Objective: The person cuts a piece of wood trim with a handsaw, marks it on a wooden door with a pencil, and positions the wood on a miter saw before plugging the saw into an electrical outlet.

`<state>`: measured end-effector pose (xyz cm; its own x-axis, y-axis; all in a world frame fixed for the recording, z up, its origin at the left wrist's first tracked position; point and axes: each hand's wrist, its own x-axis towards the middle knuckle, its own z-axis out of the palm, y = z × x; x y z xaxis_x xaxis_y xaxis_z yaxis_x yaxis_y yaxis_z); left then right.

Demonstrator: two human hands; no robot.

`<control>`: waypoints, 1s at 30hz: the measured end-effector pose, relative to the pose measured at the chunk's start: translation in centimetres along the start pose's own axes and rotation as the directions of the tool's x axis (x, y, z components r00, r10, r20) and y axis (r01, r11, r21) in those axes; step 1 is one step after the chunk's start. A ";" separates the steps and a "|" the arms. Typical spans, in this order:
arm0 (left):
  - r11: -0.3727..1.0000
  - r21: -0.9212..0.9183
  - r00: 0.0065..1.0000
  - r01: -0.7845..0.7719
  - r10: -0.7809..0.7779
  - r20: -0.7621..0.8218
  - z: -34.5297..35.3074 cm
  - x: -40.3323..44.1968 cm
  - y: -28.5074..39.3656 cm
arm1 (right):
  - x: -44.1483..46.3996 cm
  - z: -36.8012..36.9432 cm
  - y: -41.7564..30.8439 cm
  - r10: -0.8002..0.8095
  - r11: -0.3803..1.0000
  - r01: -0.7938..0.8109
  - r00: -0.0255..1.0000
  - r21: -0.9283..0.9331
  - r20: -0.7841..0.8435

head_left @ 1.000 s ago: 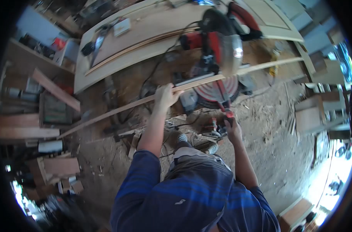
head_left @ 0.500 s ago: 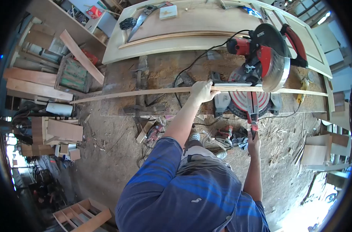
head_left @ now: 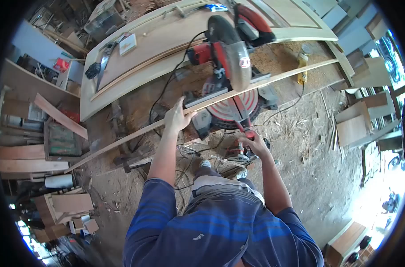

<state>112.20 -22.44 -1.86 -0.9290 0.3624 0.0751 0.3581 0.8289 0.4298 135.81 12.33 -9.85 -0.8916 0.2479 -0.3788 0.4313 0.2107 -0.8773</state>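
A long, thin wooden strip (head_left: 135, 133) lies across the red and black mitre saw (head_left: 218, 58), running along its fence. My left hand (head_left: 178, 118) grips the strip just left of the saw's base, thumb and fingers closed about it. At the front of the saw's turntable (head_left: 211, 111), my right hand (head_left: 255, 146) is closed around the mitre handle (head_left: 249, 133). The round blade guard (head_left: 240, 66) sits raised, its lower edge close above the strip. My right fingers are partly hidden by the hand itself.
A panelled door (head_left: 282, 35) lies behind the saw, bearing a handsaw (head_left: 105, 60). A yellow bottle (head_left: 302, 66) stands on the sawdust-covered bench, right of the saw. A power cord (head_left: 169, 75) loops nearby. Tools and wood scraps litter the floor; boards (head_left: 33, 165) are piled left.
The view has turned, so bench, saw and strip now appear slanted and the saw farther left. My left hand still holds the strip, and my right hand stays at the mitre handle.
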 end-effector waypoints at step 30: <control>0.995 0.095 0.999 -0.026 0.029 -0.030 2.9 -0.5 -1.2 | 0.1 -2.3 -2.0 0.276 0.925 -0.337 0.914 0.178 0.297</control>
<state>112.47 -22.38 -5.06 -0.9206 0.3732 0.1146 0.3893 0.8558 0.3407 135.15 14.16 -7.44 -0.7372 0.0037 -0.6756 0.6744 -0.0568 -0.7362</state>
